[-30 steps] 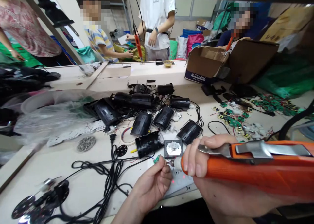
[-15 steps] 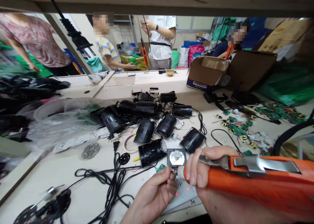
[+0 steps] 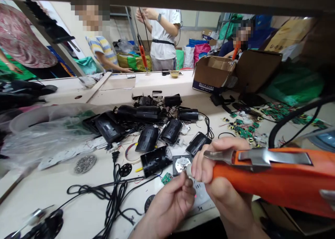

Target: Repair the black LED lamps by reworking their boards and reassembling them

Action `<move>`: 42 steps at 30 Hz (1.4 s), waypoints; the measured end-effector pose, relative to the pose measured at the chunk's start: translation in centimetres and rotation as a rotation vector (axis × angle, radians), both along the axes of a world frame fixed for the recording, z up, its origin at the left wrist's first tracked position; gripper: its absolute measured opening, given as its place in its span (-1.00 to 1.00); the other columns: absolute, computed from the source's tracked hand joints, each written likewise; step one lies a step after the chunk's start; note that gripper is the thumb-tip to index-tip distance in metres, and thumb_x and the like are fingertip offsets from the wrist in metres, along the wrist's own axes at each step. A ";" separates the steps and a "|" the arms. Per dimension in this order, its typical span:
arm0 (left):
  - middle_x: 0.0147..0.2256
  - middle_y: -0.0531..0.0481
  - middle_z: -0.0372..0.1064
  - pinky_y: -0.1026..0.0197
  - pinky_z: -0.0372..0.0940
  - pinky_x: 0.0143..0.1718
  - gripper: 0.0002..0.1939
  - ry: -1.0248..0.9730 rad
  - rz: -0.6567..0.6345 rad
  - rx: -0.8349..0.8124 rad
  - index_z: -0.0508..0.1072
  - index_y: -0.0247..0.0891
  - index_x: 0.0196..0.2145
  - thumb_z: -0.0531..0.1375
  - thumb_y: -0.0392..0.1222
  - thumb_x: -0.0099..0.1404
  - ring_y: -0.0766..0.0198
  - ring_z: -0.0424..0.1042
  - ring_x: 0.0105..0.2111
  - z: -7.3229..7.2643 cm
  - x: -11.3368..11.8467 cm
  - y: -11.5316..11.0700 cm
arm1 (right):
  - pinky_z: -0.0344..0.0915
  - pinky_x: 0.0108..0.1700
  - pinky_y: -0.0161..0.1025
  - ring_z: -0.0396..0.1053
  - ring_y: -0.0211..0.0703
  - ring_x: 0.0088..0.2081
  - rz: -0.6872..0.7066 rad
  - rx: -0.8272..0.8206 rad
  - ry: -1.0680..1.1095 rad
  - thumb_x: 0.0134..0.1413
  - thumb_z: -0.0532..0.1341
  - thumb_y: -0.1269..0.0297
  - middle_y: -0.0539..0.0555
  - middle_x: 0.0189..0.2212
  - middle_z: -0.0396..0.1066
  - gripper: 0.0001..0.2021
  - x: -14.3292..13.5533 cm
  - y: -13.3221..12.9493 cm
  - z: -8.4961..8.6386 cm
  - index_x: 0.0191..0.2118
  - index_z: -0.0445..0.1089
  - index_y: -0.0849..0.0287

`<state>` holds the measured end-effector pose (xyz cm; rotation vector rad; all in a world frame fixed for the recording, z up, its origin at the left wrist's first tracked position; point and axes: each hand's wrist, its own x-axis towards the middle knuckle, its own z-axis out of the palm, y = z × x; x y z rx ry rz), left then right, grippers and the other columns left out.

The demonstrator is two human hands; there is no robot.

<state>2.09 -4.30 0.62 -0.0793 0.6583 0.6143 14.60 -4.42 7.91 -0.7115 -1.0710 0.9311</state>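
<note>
screwdriver (image 3: 264,178), orange, is pointing left at near right; r. hand (image 3: 227,197) fingers are clamping round it. l. hand (image 3: 175,200) fingers are pinching tog. at its tip, can't tell on what. green pcb (image 3: 166,178) & blk cylinder (image 3: 155,161) are lying beyond, left of sq. part (image 3: 180,162). far right, carton (image 3: 210,74) is standing on surface (image 3: 57,186).

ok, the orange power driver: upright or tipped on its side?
On its side: the orange power driver lies roughly level across the view in the right hand, its tip end by the left hand.
</note>
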 end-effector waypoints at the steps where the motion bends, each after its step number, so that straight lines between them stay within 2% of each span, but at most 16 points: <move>1: -0.53 0.00 0.35 0.48 0.25 -0.49 -0.86 -0.021 -0.089 0.056 0.46 -0.45 -0.46 0.36 -0.37 0.14 0.47 0.34 -0.56 -0.1 0.0 -0.4 | 0.30 -0.47 -0.23 0.30 -0.20 -0.55 -0.067 0.062 -0.024 0.06 0.34 0.16 -0.11 -0.59 0.28 -0.72 -0.1 0.3 -0.5 -0.11 0.33 -0.07; 3: -0.53 -0.03 0.39 0.46 0.23 -0.52 -0.78 -0.029 -0.235 0.168 0.51 -0.45 -0.46 0.46 -0.32 -0.01 0.47 0.33 -0.58 -0.3 -0.3 -1.1 | 0.30 -0.48 -0.24 0.29 -0.23 -0.57 -0.187 0.125 -0.086 0.07 0.32 0.29 -0.13 -0.59 0.27 -0.76 0.0 1.0 -1.5 -0.15 0.32 -0.02; 4: -0.52 -0.04 0.41 0.45 0.22 -0.52 -0.76 0.017 -0.265 0.230 0.53 -0.44 -0.45 0.48 -0.30 -0.05 0.47 0.33 -0.58 -0.5 -0.6 -1.2 | 0.29 -0.49 -0.25 0.29 -0.24 -0.57 -0.229 0.104 -0.121 0.07 0.31 0.33 -0.13 -0.59 0.27 -0.78 0.1 1.4 -1.9 -0.17 0.33 0.01; 6: -0.50 -0.05 0.45 0.42 0.24 -0.50 -0.74 0.179 -0.227 0.357 0.56 -0.40 -0.41 0.49 -0.28 -0.06 0.43 0.36 -0.56 -0.8 -1.4 -0.9 | 0.27 -0.52 -0.29 0.29 -0.27 -0.58 -0.276 0.029 -0.175 0.06 0.31 0.35 -0.12 -0.58 0.29 -0.80 0.5 2.0 -2.8 -0.19 0.33 0.06; 10: -0.47 -0.09 0.50 0.32 0.32 -0.40 -0.75 0.557 -0.087 0.623 0.59 -0.36 -0.34 0.45 -0.22 0.00 0.31 0.42 -0.47 -1.1 -2.7 1.3 | 0.26 -0.56 -0.33 0.26 -0.32 -0.61 -0.251 -0.047 -0.170 0.04 0.33 0.33 -0.12 -0.58 0.31 -0.79 0.8 2.8 -4.4 -0.20 0.33 0.11; 13: -0.47 -0.05 0.50 0.29 0.33 -0.37 -0.75 0.778 -0.037 0.783 0.60 -0.33 -0.31 0.42 -0.23 0.01 0.28 0.42 -0.46 -1.4 -3.0 2.9 | 0.18 -0.61 -0.37 0.22 -0.36 -0.65 -0.217 -0.076 -0.109 0.03 0.34 0.33 -0.14 -0.60 0.27 -0.79 0.4 3.1 -5.1 -0.21 0.33 0.11; 19: -0.44 -0.02 0.44 0.25 0.26 -0.38 -0.92 1.178 -0.072 1.193 0.59 -0.24 -0.37 0.29 -0.22 0.14 0.23 0.40 -0.44 -2.1 -2.6 4.4 | 0.17 -0.62 -0.34 0.19 -0.35 -0.67 -0.195 -0.096 -0.112 0.02 0.34 0.29 -0.15 -0.62 0.25 -0.79 0.1 3.6 -5.6 -0.24 0.32 0.12; 21: -0.45 -0.01 0.39 0.24 0.23 -0.37 -0.89 1.264 -0.091 1.316 0.59 -0.23 -0.33 0.26 -0.23 0.18 0.23 0.38 -0.45 -2.2 -2.3 4.7 | 0.19 -0.60 -0.32 0.19 -0.34 -0.66 -0.202 -0.093 -0.126 0.03 0.34 0.27 -0.15 -0.62 0.24 -0.79 0.2 3.7 -5.8 -0.24 0.31 0.12; 24: -0.45 0.00 0.36 0.21 0.20 -0.33 -0.80 1.278 -0.179 1.449 0.57 -0.21 -0.20 0.22 -0.27 0.20 0.21 0.34 -0.44 -2.3 -1.6 5.2 | 0.20 -0.58 -0.31 0.19 -0.33 -0.66 -0.200 -0.102 -0.134 0.05 0.32 0.27 -0.16 -0.64 0.24 -0.79 0.2 3.9 -6.1 -0.22 0.30 0.13; 28: -0.38 -0.06 0.39 0.15 0.19 -0.22 -0.77 1.237 -0.297 1.531 0.55 -0.21 -0.18 0.18 -0.31 0.21 0.12 0.36 -0.34 -2.8 -0.8 5.8 | 0.19 -0.59 -0.31 0.19 -0.34 -0.66 -0.204 -0.102 -0.144 0.05 0.31 0.27 -0.16 -0.65 0.25 -0.79 0.1 4.3 -6.2 -0.22 0.30 0.14; 32: -0.37 -0.08 0.37 0.12 0.18 -0.18 -0.84 1.214 -0.303 1.533 0.53 -0.20 -0.28 0.14 -0.29 0.26 0.09 0.34 -0.31 -3.4 -0.6 5.9 | 0.22 -0.58 -0.31 0.22 -0.33 -0.65 -0.210 -0.109 -0.166 0.01 0.32 0.26 -0.14 -0.64 0.27 -0.79 -0.1 4.6 -5.8 -0.25 0.30 0.13; 42: -0.21 -0.20 0.38 0.03 0.20 -0.13 -0.79 1.276 -0.343 1.523 0.46 -0.25 -0.15 0.07 -0.28 0.31 -0.03 0.34 -0.17 -3.8 -0.5 5.2 | 0.26 -0.56 -0.30 0.24 -0.31 -0.65 -0.190 -0.154 -0.185 -0.02 0.33 0.28 -0.16 -0.65 0.26 -0.78 -0.2 5.0 -5.7 -0.24 0.33 0.13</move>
